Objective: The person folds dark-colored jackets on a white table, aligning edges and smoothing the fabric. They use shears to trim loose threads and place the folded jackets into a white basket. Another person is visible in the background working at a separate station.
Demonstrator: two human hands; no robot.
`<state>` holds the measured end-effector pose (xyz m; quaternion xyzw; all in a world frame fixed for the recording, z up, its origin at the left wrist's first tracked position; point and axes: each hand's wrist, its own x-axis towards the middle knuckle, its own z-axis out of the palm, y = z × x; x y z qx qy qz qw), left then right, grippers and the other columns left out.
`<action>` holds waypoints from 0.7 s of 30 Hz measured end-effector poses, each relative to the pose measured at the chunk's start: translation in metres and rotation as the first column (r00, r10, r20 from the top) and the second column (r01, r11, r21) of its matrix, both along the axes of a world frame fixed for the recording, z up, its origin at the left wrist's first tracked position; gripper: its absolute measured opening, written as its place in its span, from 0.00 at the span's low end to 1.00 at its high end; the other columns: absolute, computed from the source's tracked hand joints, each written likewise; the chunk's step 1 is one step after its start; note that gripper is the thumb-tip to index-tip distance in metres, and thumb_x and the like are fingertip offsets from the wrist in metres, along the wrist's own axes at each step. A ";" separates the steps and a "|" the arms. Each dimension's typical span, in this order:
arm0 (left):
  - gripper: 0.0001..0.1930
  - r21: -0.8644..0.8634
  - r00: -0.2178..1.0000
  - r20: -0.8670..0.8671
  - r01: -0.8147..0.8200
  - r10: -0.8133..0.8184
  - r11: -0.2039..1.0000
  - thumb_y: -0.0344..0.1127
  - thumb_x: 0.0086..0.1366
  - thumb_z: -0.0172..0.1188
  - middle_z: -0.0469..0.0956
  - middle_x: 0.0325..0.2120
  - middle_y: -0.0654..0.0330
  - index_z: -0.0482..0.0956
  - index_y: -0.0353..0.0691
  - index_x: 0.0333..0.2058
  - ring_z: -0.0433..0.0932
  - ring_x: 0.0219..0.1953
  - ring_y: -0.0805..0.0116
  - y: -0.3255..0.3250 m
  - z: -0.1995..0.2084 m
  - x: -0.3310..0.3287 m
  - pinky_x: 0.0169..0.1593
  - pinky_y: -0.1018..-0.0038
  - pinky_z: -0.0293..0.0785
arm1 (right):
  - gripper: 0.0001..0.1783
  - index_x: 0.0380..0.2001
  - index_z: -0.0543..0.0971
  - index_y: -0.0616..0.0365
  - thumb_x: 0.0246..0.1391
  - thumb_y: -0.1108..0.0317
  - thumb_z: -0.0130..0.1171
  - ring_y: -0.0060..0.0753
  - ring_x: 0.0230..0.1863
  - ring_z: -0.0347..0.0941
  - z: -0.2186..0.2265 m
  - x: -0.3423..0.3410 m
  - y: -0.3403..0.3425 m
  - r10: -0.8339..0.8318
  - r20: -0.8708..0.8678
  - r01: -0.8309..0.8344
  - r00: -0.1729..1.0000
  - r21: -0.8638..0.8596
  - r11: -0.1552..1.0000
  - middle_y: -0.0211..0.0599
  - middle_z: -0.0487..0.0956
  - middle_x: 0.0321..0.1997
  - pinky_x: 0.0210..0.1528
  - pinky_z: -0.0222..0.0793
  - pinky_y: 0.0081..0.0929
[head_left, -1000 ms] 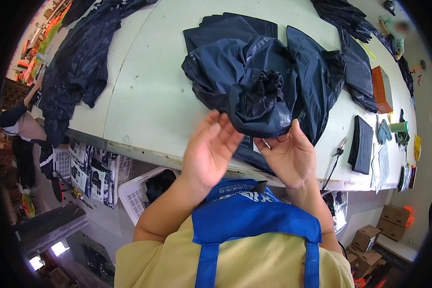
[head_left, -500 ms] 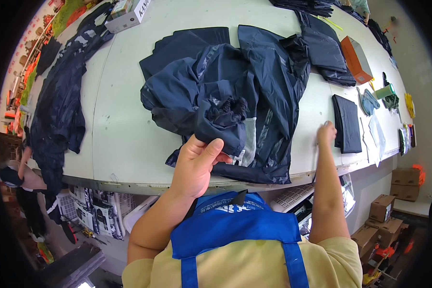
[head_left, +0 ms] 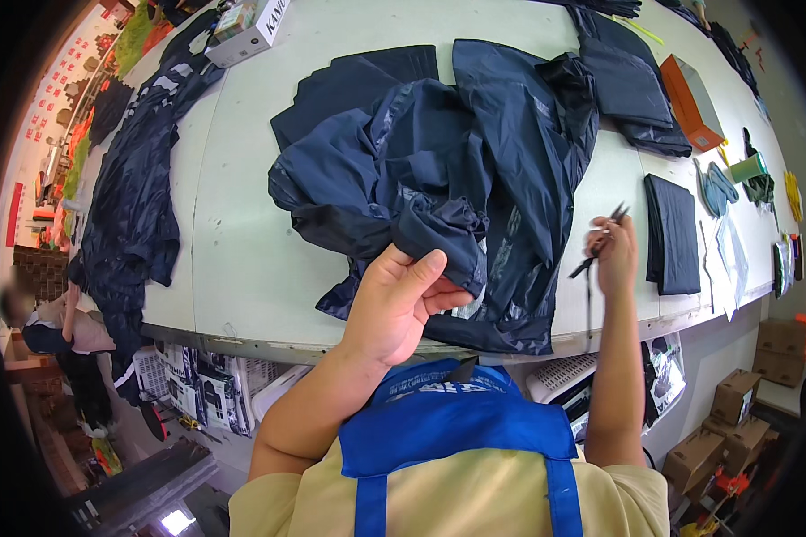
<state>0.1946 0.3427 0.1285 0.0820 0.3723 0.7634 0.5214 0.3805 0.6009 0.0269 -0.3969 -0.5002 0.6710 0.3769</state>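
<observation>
the left hand (head_left: pixel 390 304) pinches the gathered end (head_left: pixel 448 243) of a navy garment (head_left: pixel 519 152) between thumb and fingers. well to its right, the right hand (head_left: pixel 616 257) has its fingers wrapped round a slim pointed tool (head_left: pixel 619 214), long axis slanting from lower left to upper right.

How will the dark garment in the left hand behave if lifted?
The garment is likely floppy: it lies in loose folds and bunches at the left hand. Its sheen suggests smooth, perhaps slippery cloth. The fine, sharp creases hint at thin material, probably light for its size.
</observation>
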 end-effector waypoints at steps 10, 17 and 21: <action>0.11 -0.011 0.997 -0.063 -0.042 0.041 0.999 0.28 0.63 0.57 0.79 0.39 0.54 0.72 0.37 0.45 0.80 0.41 0.65 -0.005 0.002 0.007 0.45 0.68 0.80 | 0.15 0.33 0.81 0.61 0.37 0.75 0.71 0.17 0.21 0.63 0.096 -0.072 -0.152 0.267 0.196 -0.330 0.944 0.495 0.804 0.26 0.69 0.22 0.23 0.58 0.15; 0.10 0.028 0.998 0.015 -0.060 0.060 0.998 0.28 0.63 0.58 0.80 0.37 0.57 0.72 0.38 0.44 0.81 0.39 0.67 -0.015 0.003 0.002 0.44 0.72 0.81 | 0.14 0.29 0.80 0.60 0.34 0.81 0.69 0.22 0.23 0.73 0.099 -0.073 -0.166 0.214 0.130 -0.223 0.968 0.834 0.505 0.33 0.76 0.24 0.23 0.68 0.19; 0.11 0.019 0.998 0.011 -0.066 0.066 0.998 0.27 0.64 0.57 0.79 0.38 0.57 0.73 0.37 0.44 0.81 0.39 0.67 -0.020 0.007 -0.001 0.43 0.72 0.81 | 0.16 0.36 0.79 0.63 0.47 0.65 0.69 0.16 0.22 0.68 0.094 -0.056 -0.161 0.296 -0.055 -0.246 0.954 0.423 0.872 0.32 0.77 0.26 0.24 0.60 0.13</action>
